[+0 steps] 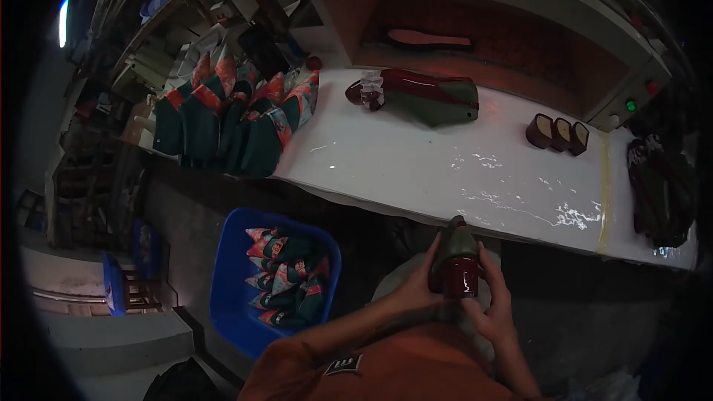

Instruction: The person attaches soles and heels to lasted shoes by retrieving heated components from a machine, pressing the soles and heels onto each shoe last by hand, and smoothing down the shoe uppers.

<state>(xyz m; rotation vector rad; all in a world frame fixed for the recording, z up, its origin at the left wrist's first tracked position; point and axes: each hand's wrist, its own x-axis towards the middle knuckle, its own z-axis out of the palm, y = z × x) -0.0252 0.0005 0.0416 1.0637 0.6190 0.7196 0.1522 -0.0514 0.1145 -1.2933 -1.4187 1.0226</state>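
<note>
left hand [420,282] and right hand [492,308] have fingers [491,267] round a glossy green-and-red piece [461,263], gripped between them. white bench [379,156] lies just beyond the fingers; blue bin [224,289] to their left.

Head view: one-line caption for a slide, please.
Left hand and right hand hold a shoe last beside a white bench; blue bin at left.

The scene is dim, with black vignetting and strong fisheye bending at the edges. A white lamp [63,21] glares at far left, and a reddish glow fills the far recess [512,41]. Broken glare marks the right of the pale worktop [386,156]; a highlight streaks the glossy piece [460,278]. Shadow lies beneath.
</note>
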